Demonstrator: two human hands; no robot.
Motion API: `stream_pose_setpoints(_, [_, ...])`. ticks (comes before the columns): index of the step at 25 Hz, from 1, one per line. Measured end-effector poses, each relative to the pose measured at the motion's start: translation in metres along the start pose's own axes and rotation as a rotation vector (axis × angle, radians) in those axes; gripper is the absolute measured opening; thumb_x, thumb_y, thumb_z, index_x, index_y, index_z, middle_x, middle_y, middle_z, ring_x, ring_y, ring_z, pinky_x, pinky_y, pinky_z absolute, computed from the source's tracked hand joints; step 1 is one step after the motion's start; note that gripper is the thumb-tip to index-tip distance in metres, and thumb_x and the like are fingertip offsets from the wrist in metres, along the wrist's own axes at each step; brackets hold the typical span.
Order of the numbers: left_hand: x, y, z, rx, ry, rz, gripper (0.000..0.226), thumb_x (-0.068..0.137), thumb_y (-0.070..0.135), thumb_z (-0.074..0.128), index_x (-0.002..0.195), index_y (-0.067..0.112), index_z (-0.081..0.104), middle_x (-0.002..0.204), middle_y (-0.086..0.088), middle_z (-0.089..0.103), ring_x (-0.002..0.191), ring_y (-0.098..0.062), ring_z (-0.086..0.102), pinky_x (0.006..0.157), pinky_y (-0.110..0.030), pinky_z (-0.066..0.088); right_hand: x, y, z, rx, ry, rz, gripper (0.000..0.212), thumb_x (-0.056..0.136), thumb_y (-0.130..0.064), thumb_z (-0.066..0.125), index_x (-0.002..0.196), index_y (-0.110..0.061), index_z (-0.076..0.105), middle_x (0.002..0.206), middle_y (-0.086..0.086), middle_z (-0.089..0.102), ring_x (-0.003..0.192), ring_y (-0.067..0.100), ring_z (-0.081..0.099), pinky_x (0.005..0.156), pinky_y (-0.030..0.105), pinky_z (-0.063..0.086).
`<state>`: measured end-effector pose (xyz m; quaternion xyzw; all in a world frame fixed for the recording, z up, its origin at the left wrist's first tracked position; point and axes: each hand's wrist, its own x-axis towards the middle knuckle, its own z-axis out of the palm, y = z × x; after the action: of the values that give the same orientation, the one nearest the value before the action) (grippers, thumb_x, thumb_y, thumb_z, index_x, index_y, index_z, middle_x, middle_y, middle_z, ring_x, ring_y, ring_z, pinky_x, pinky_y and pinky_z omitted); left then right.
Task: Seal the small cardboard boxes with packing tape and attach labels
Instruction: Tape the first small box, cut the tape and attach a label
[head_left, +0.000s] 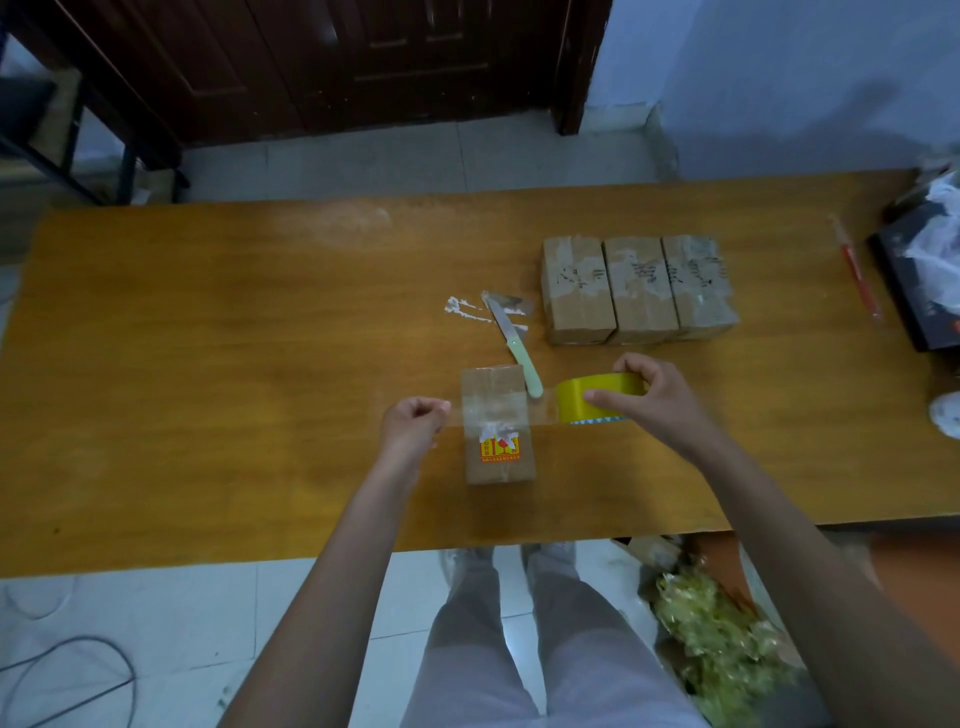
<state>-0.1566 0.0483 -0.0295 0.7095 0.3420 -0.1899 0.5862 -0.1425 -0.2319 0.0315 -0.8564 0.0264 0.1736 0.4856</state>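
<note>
Left hand (413, 421) pinches the clear tape strip (496, 413), stretched over one small cardboard box (498, 423); the yellow tape roll (597, 397) is gripped by the right hand (649, 400). Three taped boxes (639, 288) are lined up behind, one knife (514, 345) between.

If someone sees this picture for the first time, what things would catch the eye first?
Probably the yellow tape roll gripped by the right hand, with a clear strip stretched to the left hand over the small box near the table's front edge. Behind them, three sealed boxes stand side by side.
</note>
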Motion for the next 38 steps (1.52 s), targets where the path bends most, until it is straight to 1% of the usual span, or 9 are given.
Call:
stream_pose_setpoints(4, [0.005, -0.004, 0.007, 0.02, 0.045, 0.053, 0.007, 0.093, 0.012, 0.062, 0.086, 0.015, 0.063, 0.074, 0.002, 0.06, 0.065, -0.007, 0.052, 0.055, -0.02, 0.04, 0.007, 0.005, 0.007, -0.055, 0.028, 0.002, 0.033, 0.079, -0.026, 0.078, 0.081, -0.003, 0.053, 0.074, 0.005, 0.05, 0.066, 0.019, 0.047, 0.059, 0.031, 0.037])
stream_pose_setpoints(8, [0.011, -0.011, 0.01, 0.047, 0.078, 0.019, 0.005, 0.093, 0.015, 0.063, 0.088, 0.015, 0.064, 0.085, -0.002, 0.064, 0.077, -0.013, 0.056, 0.071, -0.028, 0.043, 0.013, 0.011, 0.01, -0.072, 0.028, 0.031, 0.035, 0.078, -0.028, 0.079, 0.081, -0.005, 0.054, 0.074, 0.004, 0.05, 0.068, 0.019, 0.048, 0.059, 0.031, 0.037])
stream_pose_setpoints(13, [0.019, -0.018, 0.012, 0.074, 0.101, 0.013, 0.005, 0.093, 0.016, 0.063, 0.088, 0.015, 0.064, 0.091, -0.004, 0.066, 0.083, -0.017, 0.058, 0.072, -0.03, 0.044, 0.017, 0.017, 0.016, -0.112, 0.02, 0.047, 0.033, 0.077, -0.031, 0.079, 0.078, -0.011, 0.052, 0.075, 0.002, 0.052, 0.067, 0.017, 0.048, 0.056, 0.027, 0.037])
stream_pose_setpoints(16, [0.022, -0.023, 0.016, 0.089, 0.125, 0.009, 0.004, 0.093, 0.015, 0.062, 0.089, 0.014, 0.064, 0.095, -0.005, 0.066, 0.086, -0.019, 0.059, 0.078, -0.032, 0.047, 0.019, 0.022, 0.019, -0.133, 0.019, 0.034, 0.034, 0.076, -0.032, 0.08, 0.075, -0.015, 0.05, 0.075, 0.003, 0.051, 0.067, 0.018, 0.048, 0.058, 0.029, 0.036])
stream_pose_setpoints(25, [0.029, -0.022, 0.034, 0.228, 0.15, -0.039, 0.008, 0.093, 0.017, 0.06, 0.086, 0.016, 0.061, 0.09, 0.0, 0.065, 0.084, -0.017, 0.058, 0.068, -0.028, 0.043, 0.022, 0.028, 0.032, -0.204, 0.04, 0.044, 0.037, 0.074, -0.037, 0.079, 0.071, -0.02, 0.047, 0.074, -0.002, 0.047, 0.064, 0.013, 0.043, 0.056, 0.028, 0.034])
stream_pose_setpoints(32, [0.032, -0.025, 0.036, 0.245, 0.155, -0.042, 0.019, 0.094, 0.019, 0.058, 0.076, 0.018, 0.056, 0.094, -0.005, 0.068, 0.081, -0.019, 0.058, 0.067, -0.031, 0.044, 0.019, 0.025, 0.036, -0.223, 0.056, 0.037, 0.036, 0.077, -0.033, 0.078, 0.076, -0.009, 0.051, 0.077, 0.008, 0.049, 0.069, 0.019, 0.044, 0.061, 0.035, 0.035])
stream_pose_setpoints(35, [0.03, -0.024, 0.039, 0.284, 0.143, -0.067, 0.015, 0.095, 0.021, 0.055, 0.084, 0.013, 0.061, 0.096, -0.008, 0.068, 0.088, -0.026, 0.061, 0.071, -0.035, 0.046, 0.017, 0.023, 0.036, -0.229, 0.063, 0.03, 0.039, 0.077, -0.034, 0.078, 0.076, -0.005, 0.053, 0.077, 0.008, 0.049, 0.068, 0.018, 0.043, 0.06, 0.034, 0.033])
stream_pose_setpoints(36, [0.029, -0.022, 0.039, 0.307, 0.142, -0.075, 0.015, 0.095, 0.02, 0.055, 0.087, 0.01, 0.063, 0.092, -0.008, 0.067, 0.09, -0.028, 0.062, 0.071, -0.036, 0.046, 0.017, 0.022, 0.036, -0.226, 0.065, 0.027, 0.039, 0.076, -0.034, 0.078, 0.076, -0.005, 0.052, 0.076, 0.008, 0.048, 0.067, 0.018, 0.043, 0.059, 0.034, 0.033])
stream_pose_setpoints(38, [0.025, -0.016, 0.037, 0.331, 0.175, -0.036, 0.012, 0.091, 0.013, 0.057, 0.081, 0.009, 0.062, 0.08, -0.006, 0.062, 0.086, -0.03, 0.059, 0.072, -0.039, 0.045, 0.016, 0.02, 0.037, -0.221, 0.066, 0.027, 0.038, 0.076, -0.035, 0.078, 0.073, -0.011, 0.049, 0.075, 0.006, 0.047, 0.066, 0.017, 0.042, 0.059, 0.034, 0.033])
